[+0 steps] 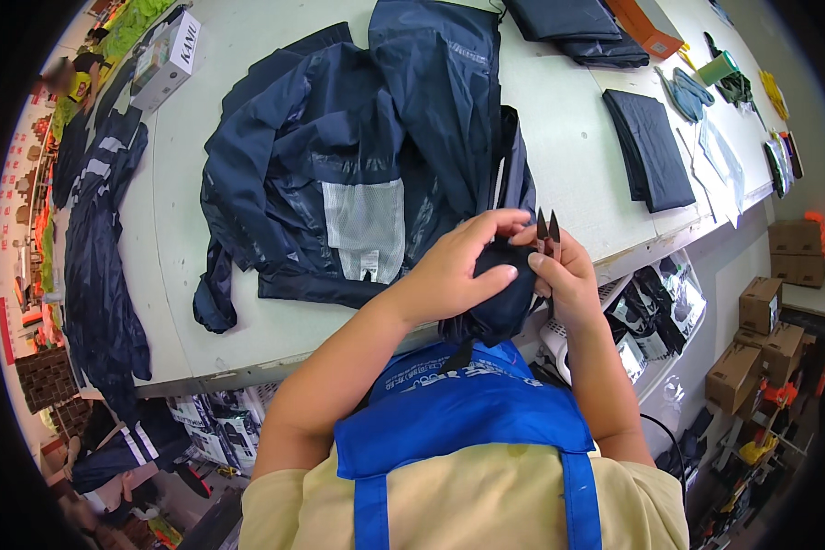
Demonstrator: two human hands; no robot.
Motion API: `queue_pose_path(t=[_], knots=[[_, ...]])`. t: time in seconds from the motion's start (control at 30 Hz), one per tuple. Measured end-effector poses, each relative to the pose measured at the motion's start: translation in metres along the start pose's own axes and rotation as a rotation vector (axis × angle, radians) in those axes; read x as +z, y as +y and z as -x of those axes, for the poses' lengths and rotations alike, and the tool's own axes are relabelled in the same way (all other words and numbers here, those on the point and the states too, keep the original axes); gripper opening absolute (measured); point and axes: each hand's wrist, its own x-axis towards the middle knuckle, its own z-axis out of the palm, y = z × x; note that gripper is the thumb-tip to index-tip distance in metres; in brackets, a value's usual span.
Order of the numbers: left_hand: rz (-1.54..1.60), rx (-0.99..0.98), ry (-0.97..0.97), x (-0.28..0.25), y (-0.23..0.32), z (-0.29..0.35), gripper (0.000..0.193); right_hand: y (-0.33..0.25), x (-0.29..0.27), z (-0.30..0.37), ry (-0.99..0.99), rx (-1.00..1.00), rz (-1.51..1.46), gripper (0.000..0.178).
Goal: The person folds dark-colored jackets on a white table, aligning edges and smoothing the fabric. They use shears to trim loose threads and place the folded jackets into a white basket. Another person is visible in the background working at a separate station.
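A dark navy jacket (289, 165) with a white mesh panel (367, 220) lies spread over the white table, its near right part drawn to the edge in front of me. My left hand (458, 266) is closed around a bunched fold of it, thumb and index finger either side of the cloth. In my right hand (573, 280) is a pair of thread snips (548, 227), both dark pointed blades upward and slightly apart. The right fingers rest close against the bunched cloth; whether they also pinch it is hidden.
Another navy garment (110, 238) with reflective strips hangs over the table's left edge near a white box (165, 60). Folded dark cloth (649, 149), an orange box (646, 27) and a green spool (717, 69) lie to the right. Cardboard boxes (742, 371) are stacked beyond.
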Motion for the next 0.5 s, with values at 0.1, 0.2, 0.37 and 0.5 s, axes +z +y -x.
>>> queue_pose_path(t=[0.1,0.2,0.37,0.5], knots=[[0.259,-0.218,-0.063,-0.004,0.008,-0.006,0.041,-0.007,-0.001,0.008,-0.016,-0.038,0.032,0.028],[0.593,-0.32,-0.051,-0.004,0.008,-0.005,0.025,-0.005,-0.001,0.013,-0.016,-0.082,0.076,0.024],[0.85,-0.398,-0.068,-0.008,0.016,0.001,0.019,-0.007,-0.005,0.015,-0.021,-0.135,0.139,0.024],[0.732,-0.435,-0.041,-0.009,0.024,0.003,0.015,-0.018,-0.003,0.016,-0.007,-0.243,0.235,0.029]])
